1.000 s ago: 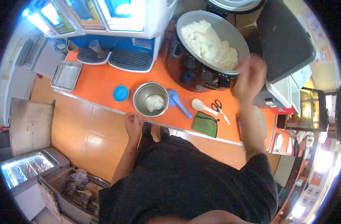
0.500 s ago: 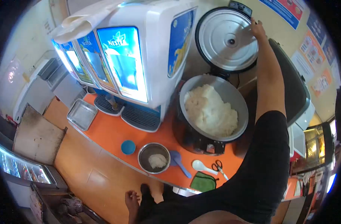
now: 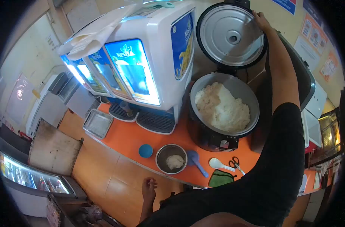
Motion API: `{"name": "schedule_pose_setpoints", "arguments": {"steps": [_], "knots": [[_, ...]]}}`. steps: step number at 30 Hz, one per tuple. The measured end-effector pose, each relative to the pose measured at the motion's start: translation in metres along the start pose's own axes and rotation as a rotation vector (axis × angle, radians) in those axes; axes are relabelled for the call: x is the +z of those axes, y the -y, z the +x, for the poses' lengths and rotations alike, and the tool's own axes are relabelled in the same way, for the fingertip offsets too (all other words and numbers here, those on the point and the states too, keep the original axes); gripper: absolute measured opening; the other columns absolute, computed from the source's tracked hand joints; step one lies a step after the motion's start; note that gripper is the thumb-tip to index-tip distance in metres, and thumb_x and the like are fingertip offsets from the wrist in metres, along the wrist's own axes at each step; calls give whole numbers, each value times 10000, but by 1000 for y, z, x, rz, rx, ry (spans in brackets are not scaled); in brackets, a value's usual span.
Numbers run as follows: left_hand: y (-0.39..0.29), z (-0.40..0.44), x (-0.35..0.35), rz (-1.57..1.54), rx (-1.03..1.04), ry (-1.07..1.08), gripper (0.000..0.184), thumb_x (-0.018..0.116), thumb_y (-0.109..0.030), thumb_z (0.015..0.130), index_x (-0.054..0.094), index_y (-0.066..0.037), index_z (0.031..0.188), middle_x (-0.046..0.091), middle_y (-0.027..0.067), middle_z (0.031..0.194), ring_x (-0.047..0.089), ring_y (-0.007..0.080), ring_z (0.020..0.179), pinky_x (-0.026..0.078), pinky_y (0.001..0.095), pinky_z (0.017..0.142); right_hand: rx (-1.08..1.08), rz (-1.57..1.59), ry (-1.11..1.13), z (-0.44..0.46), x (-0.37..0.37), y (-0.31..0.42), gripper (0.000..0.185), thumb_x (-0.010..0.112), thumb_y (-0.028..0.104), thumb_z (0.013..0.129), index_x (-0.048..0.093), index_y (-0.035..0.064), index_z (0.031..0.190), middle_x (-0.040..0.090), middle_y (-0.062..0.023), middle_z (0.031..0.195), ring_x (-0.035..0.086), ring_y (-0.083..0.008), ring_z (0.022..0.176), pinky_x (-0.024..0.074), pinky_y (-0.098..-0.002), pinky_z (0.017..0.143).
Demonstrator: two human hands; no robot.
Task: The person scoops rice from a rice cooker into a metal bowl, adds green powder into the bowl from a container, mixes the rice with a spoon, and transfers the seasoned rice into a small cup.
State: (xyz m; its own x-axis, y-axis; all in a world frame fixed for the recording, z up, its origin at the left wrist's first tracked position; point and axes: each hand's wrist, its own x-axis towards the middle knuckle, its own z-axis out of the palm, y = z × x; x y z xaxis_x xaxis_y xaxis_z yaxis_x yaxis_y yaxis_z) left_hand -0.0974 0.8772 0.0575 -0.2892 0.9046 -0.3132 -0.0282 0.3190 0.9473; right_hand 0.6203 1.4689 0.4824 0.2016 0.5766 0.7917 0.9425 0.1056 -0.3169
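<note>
My right hand (image 3: 261, 20) grips the upper right edge of the raised rice cooker lid (image 3: 214, 36), which stands tilted back behind the pot. Below it, the large rice cooker (image 3: 251, 120) holds a big mound of white rice (image 3: 233, 108). My left hand (image 3: 149, 186) hangs low in front of the counter, fingers loosely curled and nothing visible in them. Nearest to it on the counter is a steel bowl (image 3: 164, 154) with a lump of rice inside. A blue rice paddle (image 3: 197, 163) lies beside that bowl, and a small blue cup (image 3: 145, 151) stands to its left.
A drink dispenser (image 3: 157, 49) rises left of the cooker, with a metal tray (image 3: 98, 123) near its base. A white spoon (image 3: 220, 164), scissors (image 3: 236, 165) and a green cloth (image 3: 221, 178) lie at the front edge of the orange counter (image 3: 123, 138).
The view has shifted, so the counter and its things sit further right. My right hand stays on the lid's edge. My left hand has come up slightly.
</note>
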Motion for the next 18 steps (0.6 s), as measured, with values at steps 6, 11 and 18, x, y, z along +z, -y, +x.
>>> {"name": "schedule_pose_setpoints", "arguments": {"steps": [6, 11, 18], "knots": [[-17, -12, 8, 28, 155, 29, 181, 467, -197, 939, 513, -25, 966, 552, 87, 910, 573, 163, 777, 488, 288, 663, 94, 173, -119, -152, -102, 160, 388, 475, 309, 895, 509, 53, 1185, 539, -175, 1164, 479, -343, 1121, 361, -403, 943], [-17, -9, 14, -14, 212, 78, 147, 479, -144, 928, 516, -4, 954, 573, 72, 830, 565, 133, 735, 482, 266, 660, -305, -88, -235, -333, -161, 209, 423, 346, 256, 973, 392, 8, 1312, 467, -189, 1275, 406, -325, 1220, 274, -357, 1041], [-206, 35, 7, 202, 850, -49, 182, 436, -127, 932, 495, -32, 789, 505, 51, 742, 492, 134, 721, 407, 271, 665, -340, -254, 1, -479, -193, 235, 645, 719, 176, 640, 509, 248, 1245, 521, -16, 1233, 472, -209, 1157, 317, -466, 975]]}}
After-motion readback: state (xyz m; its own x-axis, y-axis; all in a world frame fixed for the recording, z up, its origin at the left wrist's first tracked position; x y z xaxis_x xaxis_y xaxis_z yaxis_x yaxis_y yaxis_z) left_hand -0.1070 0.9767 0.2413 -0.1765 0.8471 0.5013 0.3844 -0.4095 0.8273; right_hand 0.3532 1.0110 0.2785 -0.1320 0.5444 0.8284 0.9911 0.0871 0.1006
